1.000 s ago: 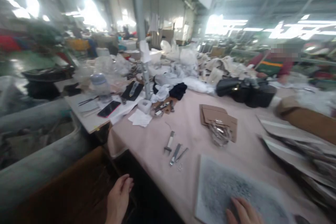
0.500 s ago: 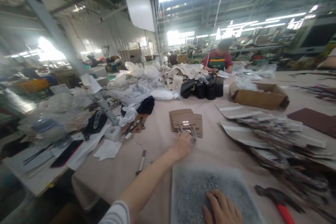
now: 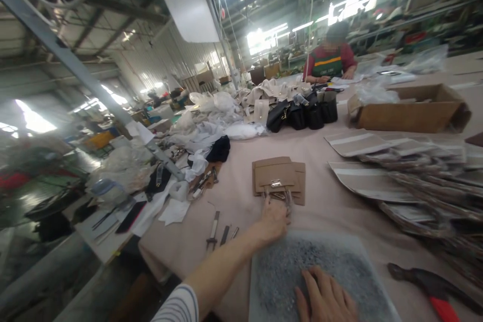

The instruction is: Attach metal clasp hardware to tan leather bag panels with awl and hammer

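Observation:
My left hand reaches forward over the pink table top, its fingers curled on a clear packet of metal parts. That packet lies at the near edge of a small stack of brown card pieces. My right hand lies flat with fingers spread on a grey speckled tray at the table's near edge.
Red-handled pliers lie right of the tray, and small metal tools lie to its left. Striped flat packs pile up at right, behind them a cardboard box. Black bags and a person in a green apron are across the table.
My left hand came up from below the table edge, reached to the clear packet and closed on it. The view swung right and steadied. My right hand stayed on the tray.

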A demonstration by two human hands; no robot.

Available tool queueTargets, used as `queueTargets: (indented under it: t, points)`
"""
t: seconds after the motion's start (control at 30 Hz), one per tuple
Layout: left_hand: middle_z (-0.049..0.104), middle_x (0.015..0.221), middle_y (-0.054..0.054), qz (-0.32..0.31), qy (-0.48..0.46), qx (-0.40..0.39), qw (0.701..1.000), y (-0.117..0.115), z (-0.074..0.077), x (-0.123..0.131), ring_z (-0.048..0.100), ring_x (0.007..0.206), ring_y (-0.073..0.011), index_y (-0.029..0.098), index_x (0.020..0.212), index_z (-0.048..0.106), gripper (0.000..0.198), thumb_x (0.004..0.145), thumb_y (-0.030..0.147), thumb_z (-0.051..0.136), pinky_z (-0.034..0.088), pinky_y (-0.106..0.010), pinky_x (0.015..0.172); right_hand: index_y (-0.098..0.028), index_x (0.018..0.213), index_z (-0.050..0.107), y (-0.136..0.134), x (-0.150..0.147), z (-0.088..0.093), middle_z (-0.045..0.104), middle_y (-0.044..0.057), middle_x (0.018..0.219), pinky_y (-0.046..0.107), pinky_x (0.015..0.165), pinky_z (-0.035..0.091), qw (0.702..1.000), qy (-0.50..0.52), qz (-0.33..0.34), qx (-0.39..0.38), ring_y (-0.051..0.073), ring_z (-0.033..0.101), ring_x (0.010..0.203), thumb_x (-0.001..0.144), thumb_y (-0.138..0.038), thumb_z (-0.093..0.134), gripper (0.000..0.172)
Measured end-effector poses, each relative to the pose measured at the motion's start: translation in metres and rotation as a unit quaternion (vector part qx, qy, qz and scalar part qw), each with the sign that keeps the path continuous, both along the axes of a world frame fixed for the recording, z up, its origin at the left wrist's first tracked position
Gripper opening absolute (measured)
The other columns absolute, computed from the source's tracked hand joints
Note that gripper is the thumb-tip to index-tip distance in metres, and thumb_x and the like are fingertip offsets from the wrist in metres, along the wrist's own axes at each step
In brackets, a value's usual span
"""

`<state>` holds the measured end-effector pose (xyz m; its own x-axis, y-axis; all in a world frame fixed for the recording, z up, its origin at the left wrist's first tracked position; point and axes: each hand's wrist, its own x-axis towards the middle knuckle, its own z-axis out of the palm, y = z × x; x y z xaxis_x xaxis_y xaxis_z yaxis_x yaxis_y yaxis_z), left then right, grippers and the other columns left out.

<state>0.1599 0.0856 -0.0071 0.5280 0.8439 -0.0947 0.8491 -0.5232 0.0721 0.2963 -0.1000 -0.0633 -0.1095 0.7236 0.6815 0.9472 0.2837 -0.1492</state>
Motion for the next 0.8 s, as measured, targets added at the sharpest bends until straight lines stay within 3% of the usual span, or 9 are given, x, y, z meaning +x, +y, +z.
queueTargets:
  t: [0.17, 0.33, 0.43, 0.5, 0.6, 0.67, 0.8]
  points:
    - [0.077, 0.095, -0.011, -0.002, 0.032, -0.034, 0.999, -0.001, 0.025, 0.001, 0.070, 0.099, -0.0259, 0.013, 0.086, 0.073, 0.022, 0.093, 0.025, 0.057, 0.042, -0.043, 0.109, -0.019, 0.107, 0.066, -0.001, 0.001, -0.003, 0.070, 0.011, 0.109, 0.043, 0.081, 0.044, 1.000, -0.015, 0.007, -0.022, 0.029, 0.064, 0.095, 0.092, -0.028, 0.055, 0.021]
    - [0.077, 0.099, -0.012, 0.002, 0.023, 0.011, 1.000, -0.001, 0.074, -0.002, 0.071, 0.094, -0.0234, 0.013, 0.087, 0.073, 0.030, 0.098, 0.032, 0.052, 0.052, -0.036, 0.093, -0.018, 0.108, 0.065, -0.005, -0.002, 0.005, 0.069, 0.012, 0.110, 0.045, 0.083, 0.044, 0.999, -0.003, 0.006, -0.037, 0.029, 0.062, 0.097, 0.094, -0.026, 0.052, 0.021]
    - [0.077, 0.099, -0.012, -0.015, 0.006, 0.052, 0.999, -0.016, 0.104, -0.007, 0.072, 0.092, -0.0225, 0.013, 0.090, 0.072, 0.029, 0.100, 0.031, 0.051, 0.055, -0.031, 0.082, -0.019, 0.109, 0.065, -0.007, -0.003, 0.010, 0.069, 0.011, 0.111, 0.044, 0.082, 0.043, 0.999, 0.008, 0.002, -0.043, 0.029, 0.062, 0.097, 0.096, -0.027, 0.049, 0.022]
    - [0.077, 0.100, -0.011, -0.044, -0.012, 0.062, 0.997, -0.039, 0.114, -0.012, 0.072, 0.095, -0.0223, 0.014, 0.091, 0.071, 0.025, 0.099, 0.029, 0.053, 0.054, -0.030, 0.083, -0.020, 0.107, 0.065, -0.006, -0.004, 0.011, 0.069, 0.010, 0.110, 0.043, 0.081, 0.044, 0.998, 0.022, 0.006, -0.050, 0.029, 0.063, 0.097, 0.097, -0.029, 0.048, 0.022]
    - [0.076, 0.092, -0.010, -0.126, -0.039, 0.075, 0.988, -0.094, 0.103, -0.020, 0.072, 0.089, -0.0230, 0.015, 0.091, 0.070, 0.025, 0.099, 0.033, 0.055, 0.055, -0.032, 0.079, -0.018, 0.107, 0.065, -0.004, 0.000, 0.012, 0.070, 0.012, 0.108, 0.044, 0.081, 0.045, 0.993, 0.103, 0.021, -0.050, 0.029, 0.064, 0.096, 0.099, -0.034, 0.046, 0.026]
    - [0.073, 0.085, -0.010, -0.185, -0.044, 0.084, 0.978, -0.139, 0.082, -0.027, 0.071, 0.081, -0.0233, 0.013, 0.089, 0.068, 0.026, 0.099, 0.034, 0.055, 0.055, -0.034, 0.077, -0.016, 0.109, 0.064, -0.005, 0.007, 0.013, 0.070, 0.014, 0.106, 0.044, 0.083, 0.048, 0.982, 0.180, 0.037, -0.039, 0.029, 0.064, 0.096, 0.101, -0.038, 0.044, 0.031]
    - [0.071, 0.081, -0.009, -0.249, -0.050, 0.071, 0.965, -0.225, 0.037, -0.042, 0.067, 0.074, -0.0215, 0.011, 0.090, 0.065, 0.020, 0.095, 0.030, 0.058, 0.053, -0.040, 0.086, -0.016, 0.109, 0.063, -0.023, 0.018, 0.018, 0.068, 0.013, 0.103, 0.042, 0.087, 0.050, 0.962, 0.260, 0.042, -0.066, 0.027, 0.064, 0.097, 0.102, -0.041, 0.042, 0.033]
